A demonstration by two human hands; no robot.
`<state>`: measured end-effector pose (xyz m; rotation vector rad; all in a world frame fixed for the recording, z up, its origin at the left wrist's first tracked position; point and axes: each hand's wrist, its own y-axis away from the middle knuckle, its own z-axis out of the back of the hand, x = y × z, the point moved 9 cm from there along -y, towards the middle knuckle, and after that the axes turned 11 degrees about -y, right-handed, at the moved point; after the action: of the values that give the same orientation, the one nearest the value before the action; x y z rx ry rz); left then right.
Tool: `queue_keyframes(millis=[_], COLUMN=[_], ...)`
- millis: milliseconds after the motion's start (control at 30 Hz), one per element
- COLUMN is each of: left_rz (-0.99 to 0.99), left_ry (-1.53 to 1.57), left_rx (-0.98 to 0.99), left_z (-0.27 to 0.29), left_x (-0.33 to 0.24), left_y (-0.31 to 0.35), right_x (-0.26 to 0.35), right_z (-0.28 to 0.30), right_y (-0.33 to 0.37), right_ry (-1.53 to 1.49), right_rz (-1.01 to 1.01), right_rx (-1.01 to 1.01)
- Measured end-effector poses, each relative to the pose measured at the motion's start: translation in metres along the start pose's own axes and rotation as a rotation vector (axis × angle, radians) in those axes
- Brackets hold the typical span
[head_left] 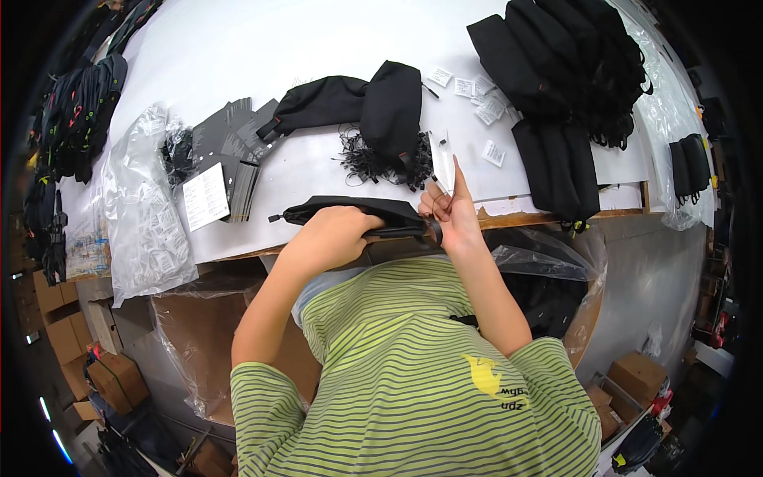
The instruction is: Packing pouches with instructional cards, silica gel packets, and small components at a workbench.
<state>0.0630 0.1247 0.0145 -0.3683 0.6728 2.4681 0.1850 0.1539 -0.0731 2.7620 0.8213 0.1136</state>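
A black zippered pouch (362, 208) lies across the table's near edge, close to my body. My left hand (334, 236) is closed on it, fingertips curled over its near side by the opening. At the pouch's right end is my right hand (451, 213), its index finger stretched up and the other fingers bent. Those bent fingers pinch the lower end of a narrow white slip (443, 159), which stands up from them. A dark round loop (434, 231) shows beside my right palm. Beyond the pouch lie a heap of black cords (366, 159) and two black pouches (391, 107).
Grey printed cards (230, 147) and a clear bag of white labels (151, 222) lie to the left. Loose white labels (493, 153) are scattered right of centre. Stacked black pouches (556, 63) fill the right side. A plastic-lined carton (214, 342) stands below the table edge.
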Motion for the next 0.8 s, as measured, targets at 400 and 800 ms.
queue_keyframes(millis=[400,800], left_rz=[-0.016,-0.076], left_ry=[-0.008,-0.037], left_rx=[-0.179,-0.245], left_z=[0.012,0.023], left_x=[-0.008,-0.024], left_y=[0.008,0.012], right_x=[0.003,0.010], right_z=[0.010,-0.033], right_y=[0.001,0.006], right_ry=[0.371,0.711], right_rz=[0.354,0.461], right_rx=[-0.571,-0.392])
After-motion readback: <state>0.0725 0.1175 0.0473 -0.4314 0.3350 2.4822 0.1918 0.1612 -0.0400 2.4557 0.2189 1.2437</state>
